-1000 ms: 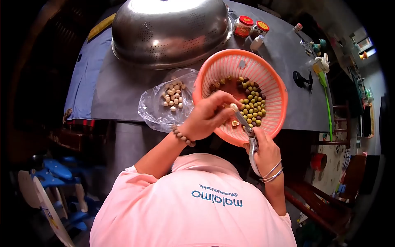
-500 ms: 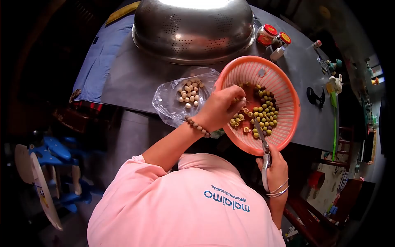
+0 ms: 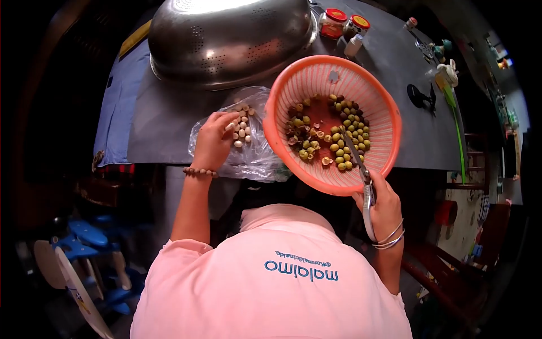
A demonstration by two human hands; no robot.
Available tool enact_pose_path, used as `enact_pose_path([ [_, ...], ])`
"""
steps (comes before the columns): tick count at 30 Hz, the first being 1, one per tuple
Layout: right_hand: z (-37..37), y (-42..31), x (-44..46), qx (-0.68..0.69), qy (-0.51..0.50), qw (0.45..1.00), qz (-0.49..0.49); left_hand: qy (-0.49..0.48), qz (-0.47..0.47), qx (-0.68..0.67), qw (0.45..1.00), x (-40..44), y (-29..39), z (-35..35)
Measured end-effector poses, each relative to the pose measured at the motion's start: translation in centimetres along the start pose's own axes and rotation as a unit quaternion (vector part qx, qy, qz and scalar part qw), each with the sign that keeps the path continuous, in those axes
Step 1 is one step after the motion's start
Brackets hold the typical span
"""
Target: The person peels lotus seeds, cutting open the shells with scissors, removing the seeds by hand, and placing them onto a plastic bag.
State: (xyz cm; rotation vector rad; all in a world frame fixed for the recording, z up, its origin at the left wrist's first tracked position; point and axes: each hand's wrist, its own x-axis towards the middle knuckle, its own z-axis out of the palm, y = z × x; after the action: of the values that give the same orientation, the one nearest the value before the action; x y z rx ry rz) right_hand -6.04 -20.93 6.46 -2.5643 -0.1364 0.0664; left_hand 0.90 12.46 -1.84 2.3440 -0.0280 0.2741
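My left hand [image 3: 214, 138] is over a clear plastic bag [image 3: 257, 155], its fingers pinched on what looks like a pale peeled seed [image 3: 230, 126]. Round pale seeds [image 3: 241, 133] lie together in the bag. In my right hand [image 3: 385, 206] is a pair of scissors [image 3: 367, 192] with silver handles, the blades pointing into a coral plastic basket [image 3: 389, 144]. Green and brown seeds, rather like lotus seeds [image 3: 354, 127], fill the basket's right part. Split yellowish shells [image 3: 327, 161] and more seeds lie on its left.
A large upturned metal colander [image 3: 226, 45] sits at the back of the grey table [image 3: 152, 130]. Red-lidded jars [image 3: 333, 24] and a small white bottle [image 3: 353, 46] are behind the basket. A black stand [image 3: 420, 96] is to the right. Blue cloth [image 3: 124, 107] covers the left edge.
My left hand has moved left from above the basket to the plastic bag. The right hand still holds the scissors at the basket's rim. The view has shifted a little.
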Motion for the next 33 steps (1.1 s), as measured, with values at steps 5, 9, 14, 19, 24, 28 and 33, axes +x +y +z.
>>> enact_pose_path([
  [5,0.0,0.2,-0.3,0.011,0.009,1.000,-0.003,-0.146,-0.141,-0.543,0.815,0.4,4.1,1.1],
  [9,0.0,0.3,-0.5,0.040,0.026,0.999,-0.016,-0.196,-0.284,-0.747,0.569,0.5,9.7,3.3],
  [14,0.0,0.5,-0.9,0.050,0.035,0.998,-0.011,-0.240,-0.334,-0.790,0.455,1.2,9.9,6.4],
  [19,0.1,0.6,-1.1,0.038,0.027,0.999,-0.023,-0.207,-0.338,-0.781,0.482,1.1,11.0,6.8],
  [24,0.2,0.2,-0.9,0.046,0.023,0.998,-0.022,-0.220,-0.277,-0.762,0.543,1.1,11.4,6.1],
  [28,0.4,0.0,-0.8,0.039,0.033,0.998,-0.041,-0.237,-0.233,-0.756,0.564,0.8,11.7,5.6],
  [33,0.5,-0.2,-0.7,0.047,0.048,0.997,-0.042,-0.233,-0.229,-0.748,0.578,0.6,11.3,6.0],
])
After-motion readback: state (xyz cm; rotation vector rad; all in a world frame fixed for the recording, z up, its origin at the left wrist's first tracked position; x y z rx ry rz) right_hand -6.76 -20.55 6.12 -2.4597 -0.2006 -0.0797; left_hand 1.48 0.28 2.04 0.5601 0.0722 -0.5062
